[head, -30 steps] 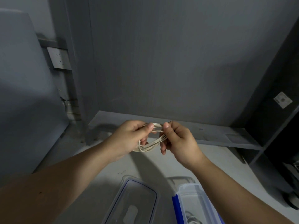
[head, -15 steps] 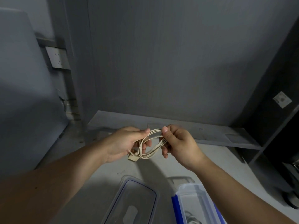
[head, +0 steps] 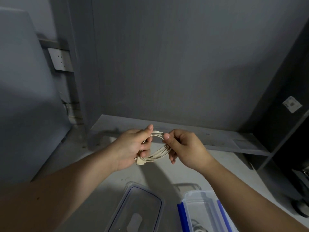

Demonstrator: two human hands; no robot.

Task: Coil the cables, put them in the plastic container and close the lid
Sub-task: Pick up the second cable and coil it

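I pinch the coiled cable [head: 156, 149] between my left hand [head: 132, 148] and right hand [head: 184, 148] at mid-frame, its long axis running left-right, with the open container [head: 199, 213] below my right hand.

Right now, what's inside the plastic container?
A bit of cable shows inside the open plastic container; the right arm and the frame's edge hide the rest.

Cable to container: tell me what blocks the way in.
Nothing visible does. Both hands, left and right, hold the coiled cable above the desk; the container below is open, its lid lying beside it.
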